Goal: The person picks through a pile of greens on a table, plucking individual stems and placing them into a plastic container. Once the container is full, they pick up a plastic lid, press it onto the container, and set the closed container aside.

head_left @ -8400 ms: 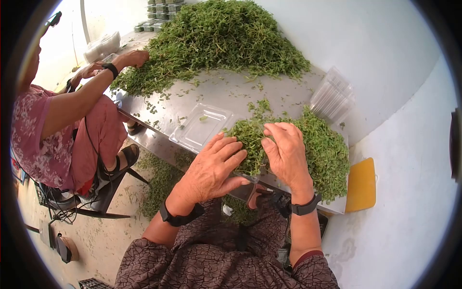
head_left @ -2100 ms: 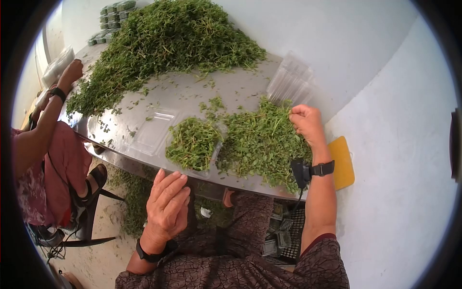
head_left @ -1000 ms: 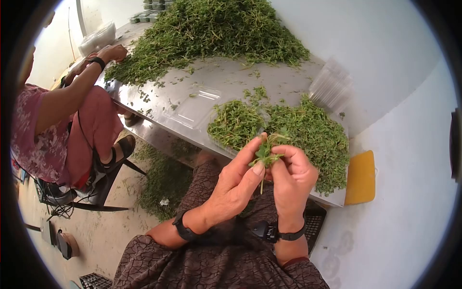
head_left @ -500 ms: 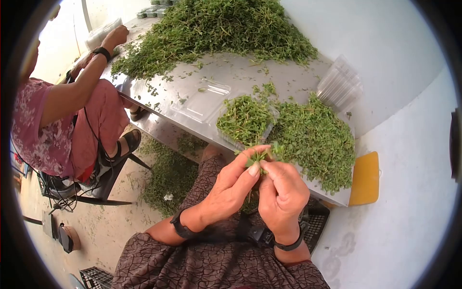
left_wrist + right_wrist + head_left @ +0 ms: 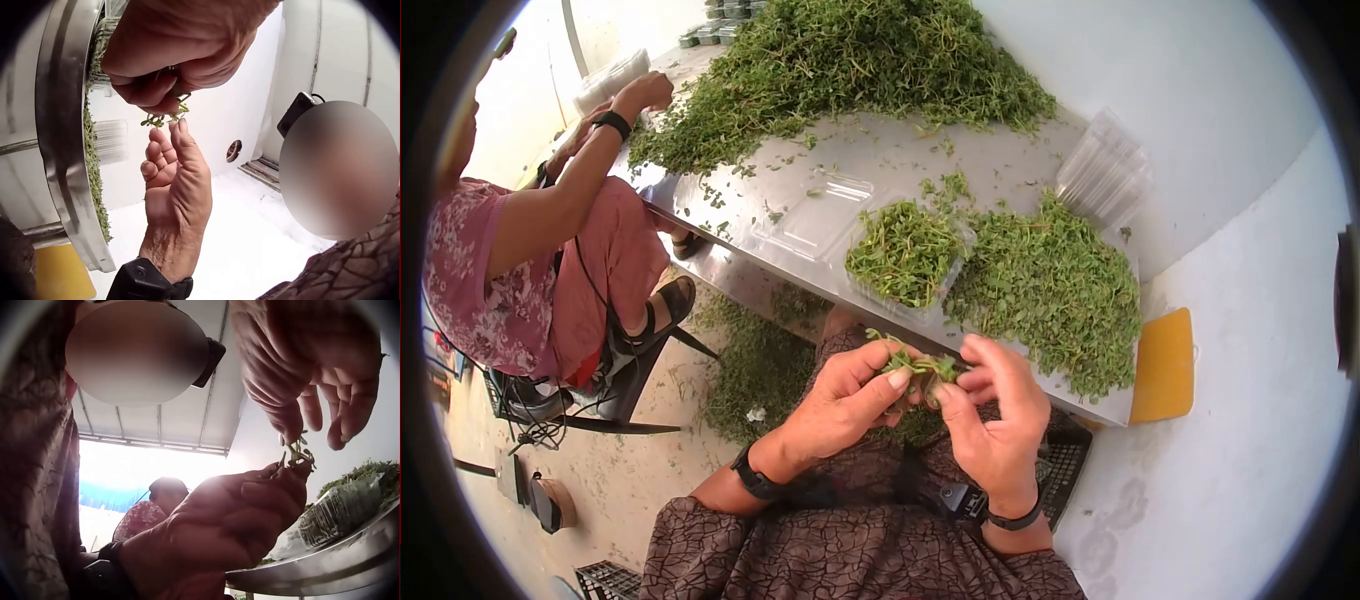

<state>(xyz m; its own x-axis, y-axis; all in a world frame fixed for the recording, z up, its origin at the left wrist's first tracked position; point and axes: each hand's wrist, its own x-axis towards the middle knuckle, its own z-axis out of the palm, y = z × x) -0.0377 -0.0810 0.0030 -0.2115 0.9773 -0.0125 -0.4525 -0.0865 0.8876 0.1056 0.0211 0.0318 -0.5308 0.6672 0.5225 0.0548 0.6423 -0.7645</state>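
Observation:
Above the lap in the head view, the left hand (image 5: 840, 405) pinches a few green sprigs (image 5: 922, 368) between thumb and fingers. Facing it, the right hand (image 5: 1003, 420) touches the sprigs with its thumb, its fingers held apart from the thumb. In the left wrist view the left hand (image 5: 181, 50) is over the right hand (image 5: 178, 194), stems (image 5: 153, 119) between them. The right wrist view has the right hand (image 5: 306, 369) above the left hand (image 5: 219, 519). A clear container (image 5: 900, 258) full of greens sits on the table's near edge, its lid flat to the left.
Loose greens (image 5: 1055, 300) lie right of the container, and a large heap (image 5: 870, 70) at the back. Stacked clear containers (image 5: 1105, 170) lean near the wall. A yellow board (image 5: 1165, 365) is at the right. Another person (image 5: 510, 260) sits at the left.
The container was between both hands at first; later the right hand was at the loose greens. Since half a second ago, both hands are slightly lower and the right fingers have spread from its thumb.

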